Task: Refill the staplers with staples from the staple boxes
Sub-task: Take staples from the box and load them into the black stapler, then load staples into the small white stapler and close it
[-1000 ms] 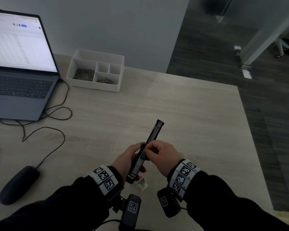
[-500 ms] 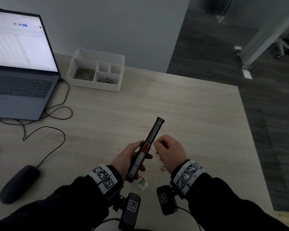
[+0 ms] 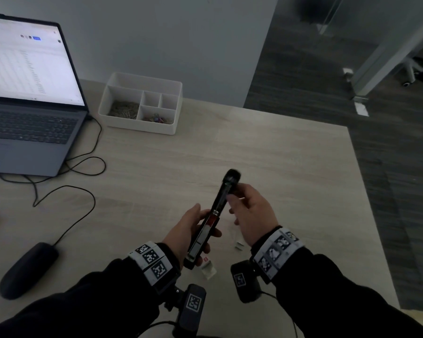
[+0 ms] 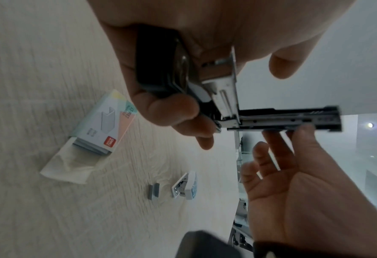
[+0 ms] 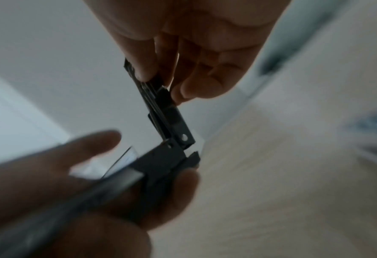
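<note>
A black stapler [image 3: 221, 196] is swung open and held above the table. My left hand [image 3: 205, 223] grips its base, where the metal staple channel [image 4: 227, 97] shows. My right hand [image 3: 235, 195] pinches the raised top arm [image 5: 167, 111] between thumb and fingers near its far end. A thin pale strip [image 4: 278, 153] lies across the right fingers; what it is I cannot tell. An open staple box [image 4: 108, 125] lies on the table below my left hand, with a loose staple block [image 4: 154, 191] and a small white stapler [image 4: 185, 186] beside it.
A laptop [image 3: 27, 113] stands at the far left with a cable [image 3: 83, 167] running to a dark mouse [image 3: 27, 269]. A white organiser tray [image 3: 142, 103] sits at the back. The table's right edge [image 3: 366, 181] drops to the floor.
My right hand left the middle of the stapler, drew back, then reached forward and took the top arm near its far end. The left hand kept its hold on the base.
</note>
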The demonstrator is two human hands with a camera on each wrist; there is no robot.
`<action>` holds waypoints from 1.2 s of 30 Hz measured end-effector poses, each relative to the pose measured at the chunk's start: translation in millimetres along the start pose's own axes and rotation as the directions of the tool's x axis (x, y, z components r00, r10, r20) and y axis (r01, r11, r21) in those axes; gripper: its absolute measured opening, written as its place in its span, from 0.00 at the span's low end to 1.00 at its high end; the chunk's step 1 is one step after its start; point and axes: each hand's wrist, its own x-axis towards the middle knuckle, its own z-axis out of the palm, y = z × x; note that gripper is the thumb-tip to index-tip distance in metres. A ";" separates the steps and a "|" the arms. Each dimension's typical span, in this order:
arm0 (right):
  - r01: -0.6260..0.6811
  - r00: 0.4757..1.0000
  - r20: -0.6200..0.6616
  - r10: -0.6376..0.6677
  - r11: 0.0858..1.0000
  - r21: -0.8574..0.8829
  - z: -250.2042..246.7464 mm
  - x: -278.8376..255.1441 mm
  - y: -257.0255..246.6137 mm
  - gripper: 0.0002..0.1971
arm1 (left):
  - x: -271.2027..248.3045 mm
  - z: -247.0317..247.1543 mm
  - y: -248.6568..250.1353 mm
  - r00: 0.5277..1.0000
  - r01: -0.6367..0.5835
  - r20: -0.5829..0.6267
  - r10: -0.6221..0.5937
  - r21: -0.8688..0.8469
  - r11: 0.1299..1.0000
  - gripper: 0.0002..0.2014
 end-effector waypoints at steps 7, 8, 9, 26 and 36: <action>0.622 0.776 0.356 -0.520 0.722 -0.302 11.7 -12.6 20.7 0.12 | 0.9 -1.8 -2.8 0.999 0.032 -0.002 -0.033 -0.049 0.998 0.33; 0.658 0.748 0.374 -0.549 0.690 -0.303 13.9 -13.9 25.1 0.12 | 0.4 -1.8 -3.1 1.000 0.025 0.016 -0.024 -0.085 0.996 0.29; 0.671 0.736 0.382 -0.559 0.677 -0.303 15.8 -15.0 29.3 0.12 | 1.4 -3.5 -4.5 0.999 0.015 0.040 -0.010 -0.128 0.992 0.26; -0.051 0.997 -0.076 0.029 0.953 -0.300 -23.3 10.7 98.5 0.13 | 56.5 -45.1 -2.3 0.931 -0.022 -0.357 0.078 0.156 0.987 0.36; -0.217 0.976 -0.050 0.213 0.909 -0.357 -20.3 13.6 109.1 0.19 | 74.5 -48.5 19.2 0.866 -0.010 -0.393 0.309 0.603 0.797 0.25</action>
